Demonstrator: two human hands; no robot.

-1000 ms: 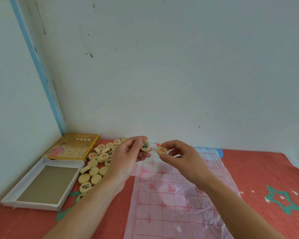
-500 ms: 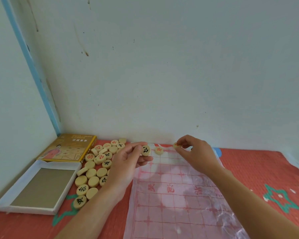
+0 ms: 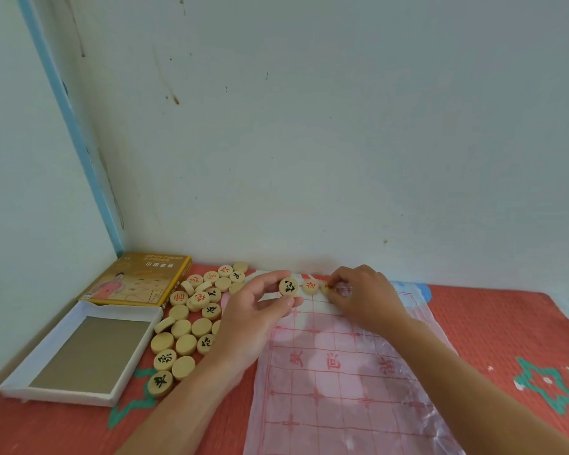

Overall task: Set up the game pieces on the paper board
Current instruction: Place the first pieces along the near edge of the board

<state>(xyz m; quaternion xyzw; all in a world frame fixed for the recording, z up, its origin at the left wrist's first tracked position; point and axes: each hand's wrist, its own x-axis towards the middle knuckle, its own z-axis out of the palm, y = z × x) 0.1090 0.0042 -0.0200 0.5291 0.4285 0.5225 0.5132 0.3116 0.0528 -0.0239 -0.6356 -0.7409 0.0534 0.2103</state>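
Observation:
A thin paper board [image 3: 339, 382] with a red grid lies on the red mat. My left hand [image 3: 257, 320] pinches a round wooden piece with a black character [image 3: 288, 286] above the board's far left corner. One red-marked piece [image 3: 310, 286] rests on the board's far row. Just right of it, my right hand [image 3: 363, 295] pinches another red-marked piece [image 3: 326, 287] at the far row; whether that piece touches the paper I cannot tell. A heap of loose wooden pieces [image 3: 191, 323] lies left of the board.
An open white box tray [image 3: 79, 356] sits at the left, with the yellow game box lid [image 3: 138, 280] behind it in the corner. Walls stand close behind and to the left. The red patterned mat [image 3: 506, 339] stretches to the right.
My right hand has come down a little onto the board's far row with its red-marked piece. The left hand has kept holding the black-marked piece.

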